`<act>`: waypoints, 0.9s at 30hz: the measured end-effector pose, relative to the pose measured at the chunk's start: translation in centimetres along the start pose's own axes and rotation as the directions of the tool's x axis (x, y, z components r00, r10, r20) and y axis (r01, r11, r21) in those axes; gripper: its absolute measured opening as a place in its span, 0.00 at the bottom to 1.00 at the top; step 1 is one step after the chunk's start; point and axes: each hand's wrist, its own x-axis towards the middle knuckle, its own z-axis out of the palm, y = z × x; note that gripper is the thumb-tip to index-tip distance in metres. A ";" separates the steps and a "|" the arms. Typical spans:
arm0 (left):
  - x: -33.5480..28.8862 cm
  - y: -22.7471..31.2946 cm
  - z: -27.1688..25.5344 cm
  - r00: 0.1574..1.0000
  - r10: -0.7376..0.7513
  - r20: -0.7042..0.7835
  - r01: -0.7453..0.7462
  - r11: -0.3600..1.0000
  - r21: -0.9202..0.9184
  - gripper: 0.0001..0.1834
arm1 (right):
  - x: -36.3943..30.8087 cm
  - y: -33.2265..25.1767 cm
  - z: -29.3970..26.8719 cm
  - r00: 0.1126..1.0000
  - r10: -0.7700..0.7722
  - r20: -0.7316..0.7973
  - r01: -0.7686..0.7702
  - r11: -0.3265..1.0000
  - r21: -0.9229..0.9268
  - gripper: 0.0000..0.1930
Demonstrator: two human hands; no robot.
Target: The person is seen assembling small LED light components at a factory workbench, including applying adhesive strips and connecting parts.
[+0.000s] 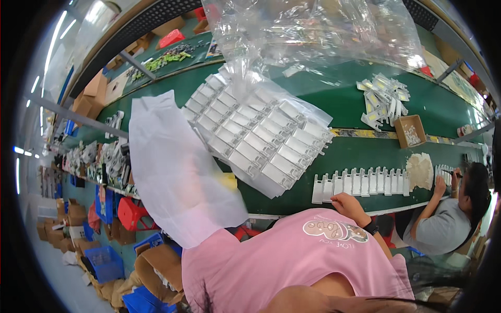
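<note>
A white translucent packing sheet (pixel 172 151) hangs at my left, draped over my left forearm. The arm shows only faintly through it, and my left hand's fingers are hidden. Beside the sheet's edge is a blurred yellow patch (pixel 226 181). My right hand (pixel 350 205) is at the near table edge, fingers curled, by the left end of a row of white plastic housings (pixel 368 182). Whether it pinches anything is hidden. In front of me, many silvery-white rectangular housings (pixel 250 151) lie in neat rows on another translucent sheet, tilted across the green table.
A clear plastic bag (pixel 313 36) hangs over the far side. Loose housings with yellow strips (pixel 383 99) are heaped at the far right, near a small cardboard box (pixel 410 131) of white pieces. A co-worker (pixel 443 219) sits at the right, hands on similar parts.
</note>
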 end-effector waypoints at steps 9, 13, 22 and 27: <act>33.4 -1.2 -5.2 1.000 -0.015 0.021 0.019 0.978 -0.206 0.06 | 0.7 -0.8 0.3 0.999 0.011 0.031 -0.010 1.000 -0.021 0.10; 32.2 -0.5 -3.7 1.000 -0.008 0.005 0.009 0.956 -0.293 0.06 | 0.9 -0.3 0.5 0.999 -0.023 0.033 0.024 0.999 -0.040 0.10; 23.7 3.5 -4.7 0.997 0.030 -0.073 -0.060 0.890 -0.453 0.05 | 1.1 -0.5 -0.7 0.994 -0.103 0.025 0.103 0.995 0.004 0.10; 24.6 5.6 -2.0 0.981 0.047 -0.187 -0.138 0.849 -0.510 0.05 | 3.6 -5.5 -2.7 0.951 -0.117 0.286 -0.075 0.811 0.580 0.18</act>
